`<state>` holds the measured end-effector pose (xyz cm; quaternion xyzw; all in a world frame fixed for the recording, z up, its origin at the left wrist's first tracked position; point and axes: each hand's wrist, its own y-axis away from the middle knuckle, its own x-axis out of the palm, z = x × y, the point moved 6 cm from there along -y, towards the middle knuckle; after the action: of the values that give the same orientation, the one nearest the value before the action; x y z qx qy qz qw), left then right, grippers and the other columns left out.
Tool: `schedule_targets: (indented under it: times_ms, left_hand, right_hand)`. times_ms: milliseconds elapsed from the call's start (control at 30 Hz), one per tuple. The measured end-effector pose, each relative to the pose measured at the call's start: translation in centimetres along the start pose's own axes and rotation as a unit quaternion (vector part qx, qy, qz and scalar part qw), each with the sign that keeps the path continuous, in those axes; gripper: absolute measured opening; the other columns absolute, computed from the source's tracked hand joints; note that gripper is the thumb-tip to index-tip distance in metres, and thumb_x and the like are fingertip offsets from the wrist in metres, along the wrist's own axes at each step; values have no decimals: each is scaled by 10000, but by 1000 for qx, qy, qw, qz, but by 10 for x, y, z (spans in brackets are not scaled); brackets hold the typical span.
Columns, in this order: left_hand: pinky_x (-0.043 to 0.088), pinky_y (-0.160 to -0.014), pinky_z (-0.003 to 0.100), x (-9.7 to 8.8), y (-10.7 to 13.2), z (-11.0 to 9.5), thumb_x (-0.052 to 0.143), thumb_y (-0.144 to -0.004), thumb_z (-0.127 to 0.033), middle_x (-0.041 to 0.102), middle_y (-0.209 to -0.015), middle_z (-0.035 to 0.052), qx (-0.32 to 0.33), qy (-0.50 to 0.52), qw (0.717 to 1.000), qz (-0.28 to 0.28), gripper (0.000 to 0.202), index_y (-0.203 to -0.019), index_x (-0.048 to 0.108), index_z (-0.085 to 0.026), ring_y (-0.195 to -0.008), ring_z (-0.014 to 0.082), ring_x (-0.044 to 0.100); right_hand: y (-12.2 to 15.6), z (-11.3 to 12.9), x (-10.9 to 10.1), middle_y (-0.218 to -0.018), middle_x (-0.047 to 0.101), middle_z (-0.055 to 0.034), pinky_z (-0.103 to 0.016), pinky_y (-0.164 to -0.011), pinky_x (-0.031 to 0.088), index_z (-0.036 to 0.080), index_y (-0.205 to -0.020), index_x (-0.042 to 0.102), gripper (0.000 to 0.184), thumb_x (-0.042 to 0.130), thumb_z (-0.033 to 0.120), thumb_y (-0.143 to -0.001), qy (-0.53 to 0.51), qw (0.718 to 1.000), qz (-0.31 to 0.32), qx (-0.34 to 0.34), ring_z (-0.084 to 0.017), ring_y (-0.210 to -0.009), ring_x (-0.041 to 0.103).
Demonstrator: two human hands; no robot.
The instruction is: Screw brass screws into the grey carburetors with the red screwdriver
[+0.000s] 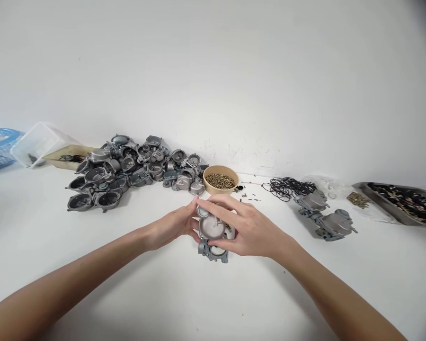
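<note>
In front of me, over the white table, a grey metal float bowl (212, 228) is held between both hands. My right hand (250, 227) is closed round it, with fingers across its top and right side. From the left, my left hand (179, 225) grips the same piece, its thumb meeting the right fingertips at the upper edge. Below the bowl shows a grey carburetor body (205, 250) with a round opening; the bowl covers part of it. Small brass parts (228, 227) glint under my right hand. Some of the left fingers are hidden behind the metal.
A heap of grey float bowls (108, 175) lies at the left back, beside a round tub (220, 169) of brass pieces. Rightward are black rubber rings (287, 187), two assembled carburetors (335, 223) and a metal tray (394, 201). Far left stand a blue basket (2, 156) and white bin (44, 137).
</note>
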<state>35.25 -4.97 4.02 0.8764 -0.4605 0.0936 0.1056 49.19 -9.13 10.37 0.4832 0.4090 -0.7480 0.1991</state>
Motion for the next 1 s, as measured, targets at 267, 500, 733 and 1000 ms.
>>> schedule_targets:
  times_ms: [267, 500, 733, 1000]
  left_hand:
    - [414, -604, 252, -54, -13, 16, 485, -967, -673, 714, -838, 94, 25, -69, 980, -183, 594, -1023, 727, -133, -738, 182, 609]
    - [454, -563, 249, -86, -30, 45, 460, -959, -644, 721, -989, 98, 39, -265, 941, -207, 559, -1077, 713, -159, -787, 193, 628]
    - [473, -770, 270, -69, -24, 35, 468, -1017, -425, 761, -1037, -10, 44, -433, 880, -189, 332, -1096, 741, -254, -787, 156, 620]
    - [446, -743, 236, -69, -25, 36, 517, -995, -285, 756, -1014, -54, 71, -459, 870, -167, 238, -1076, 741, -284, -776, 133, 619]
  right_hand:
    - [2, -6, 11, -1214, 609, -59, -329, -730, 525, 336, -1366, 590, 675, 808, 513, -752, -60, 977, 149, 143, -175, -800, 628]
    - [3, -8, 16, -1151, 636, -25, -330, -733, 442, 321, -1349, 565, 746, 796, 660, -726, -43, 962, 217, 161, -208, -849, 627]
    - [3, -8, 16, -1137, 642, -20, -305, -682, 410, 318, -1334, 581, 722, 818, 631, -728, -39, 959, 229, 162, -179, -767, 600]
    - [1, -8, 16, -1205, 616, -31, -289, -678, 451, 328, -1370, 569, 641, 789, 489, -790, -66, 967, 196, 151, -149, -779, 591]
